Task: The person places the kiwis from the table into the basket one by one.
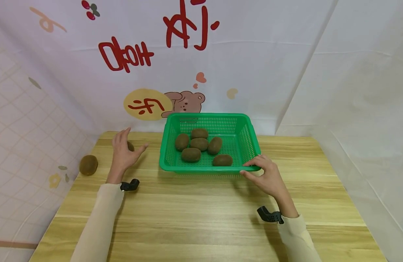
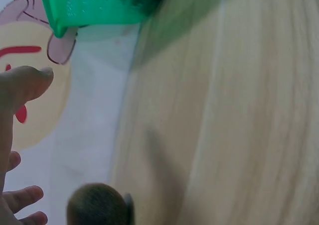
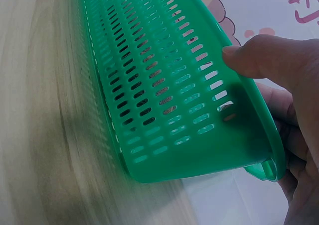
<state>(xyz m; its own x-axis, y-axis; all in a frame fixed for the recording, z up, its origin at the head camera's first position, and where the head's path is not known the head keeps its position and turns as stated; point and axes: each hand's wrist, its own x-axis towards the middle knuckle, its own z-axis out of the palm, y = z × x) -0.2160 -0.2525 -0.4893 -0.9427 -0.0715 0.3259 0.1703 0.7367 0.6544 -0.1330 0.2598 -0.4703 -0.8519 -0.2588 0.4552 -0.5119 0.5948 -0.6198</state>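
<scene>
A green plastic basket (image 1: 201,169) with perforated walls holds several brown kiwis (image 1: 191,154), most of them toward its left side. At its front right corner, my right hand (image 1: 265,174) grips the rim, thumb outside and fingers over the edge; the right wrist view shows the thumb on the basket wall (image 3: 199,158) side. My left hand (image 1: 124,149) is over the back left of the table, thumb and fingers spread apart with nothing between them. Just beyond it a kiwi (image 1: 131,146) is partly hidden by the hand; the left wrist view catches this kiwi (image 2: 97,205) below the fingers.
Another kiwi (image 1: 88,165) lies at the left edge of the wooden table (image 1: 195,218). A white printed cloth (image 1: 254,72) hangs right behind the basket, and pale sheets close off both sides. Each wrist carries a small black camera mount (image 1: 270,215).
</scene>
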